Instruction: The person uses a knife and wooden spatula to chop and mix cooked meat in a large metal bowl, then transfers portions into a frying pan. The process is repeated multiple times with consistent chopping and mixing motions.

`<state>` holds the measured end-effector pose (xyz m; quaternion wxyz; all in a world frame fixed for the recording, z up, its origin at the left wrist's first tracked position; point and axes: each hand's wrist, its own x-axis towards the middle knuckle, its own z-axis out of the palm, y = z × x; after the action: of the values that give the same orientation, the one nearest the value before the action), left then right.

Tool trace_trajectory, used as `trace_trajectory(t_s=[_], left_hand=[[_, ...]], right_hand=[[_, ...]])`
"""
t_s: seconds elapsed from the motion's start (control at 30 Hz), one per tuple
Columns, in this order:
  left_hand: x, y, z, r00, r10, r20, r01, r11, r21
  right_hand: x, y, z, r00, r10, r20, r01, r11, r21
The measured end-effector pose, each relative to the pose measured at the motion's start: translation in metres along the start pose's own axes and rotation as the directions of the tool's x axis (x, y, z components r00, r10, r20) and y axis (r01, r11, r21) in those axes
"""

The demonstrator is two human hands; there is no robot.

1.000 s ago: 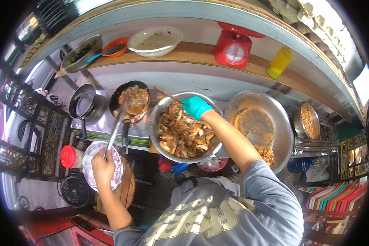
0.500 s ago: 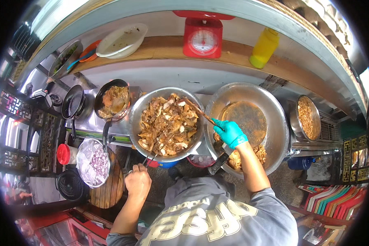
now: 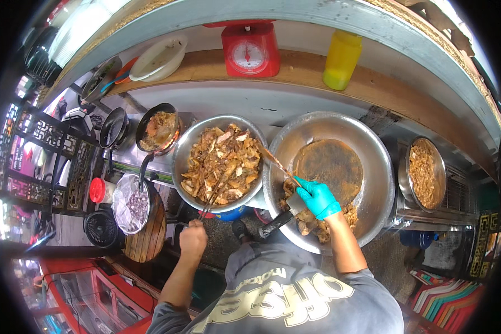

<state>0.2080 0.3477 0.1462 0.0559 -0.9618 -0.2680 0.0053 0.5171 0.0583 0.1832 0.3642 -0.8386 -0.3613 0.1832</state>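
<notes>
My right hand point(image 3: 318, 199), in a teal glove, grips a slim wooden-handled utensil point(image 3: 278, 161) over the large metal basin. The utensil's far end reaches the right side of a metal bowl point(image 3: 179, 186) heaped with chopped cooked meat point(image 3: 220, 161). My bare left hand point(image 3: 193, 239) is closed on a thin metal utensil point(image 3: 207, 206) with two narrow prongs or arms that run into the meat; its exact kind is unclear. Below the glove, a cleaver point(image 3: 275, 224) with a black handle lies across the basin's near rim, its blade partly hidden.
The large basin point(image 3: 381, 183) holds a round brown board point(image 3: 328, 167) and meat pieces. A metal bowl of minced food point(image 3: 426, 172) stands right. Left are two pans point(image 3: 157, 133), chopped onions point(image 3: 136, 206) and a wooden stool point(image 3: 150, 239). A red scale point(image 3: 250, 49) sits on the shelf.
The whole view has shifted. My gloved hand has drawn back with the wooden-handled utensil, whose end is now nearer the bowl's right rim. More of the cleaver shows.
</notes>
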Motion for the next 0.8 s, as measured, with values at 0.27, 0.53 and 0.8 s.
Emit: trace_trajectory(t_s=[0.27,0.53,0.8], left_hand=[[-0.006,-0.054,0.016,0.983,-0.173,0.066,0.182,0.829,-0.529],[-0.006,-0.068,0.019,0.976,-0.182,0.123,0.218,0.724,-0.655],[0.018,-0.018,-0.059,0.997,-0.068,0.030,0.064,0.992,0.109]], right_hand=[[-0.014,0.027,-0.010,0.995,0.073,-0.068,-0.059,0.981,0.185],[-0.032,0.031,-0.029,0.991,0.131,-0.034,-0.120,0.966,0.227],[-0.015,-0.009,0.017,0.952,0.190,0.239,-0.169,0.980,-0.104]])
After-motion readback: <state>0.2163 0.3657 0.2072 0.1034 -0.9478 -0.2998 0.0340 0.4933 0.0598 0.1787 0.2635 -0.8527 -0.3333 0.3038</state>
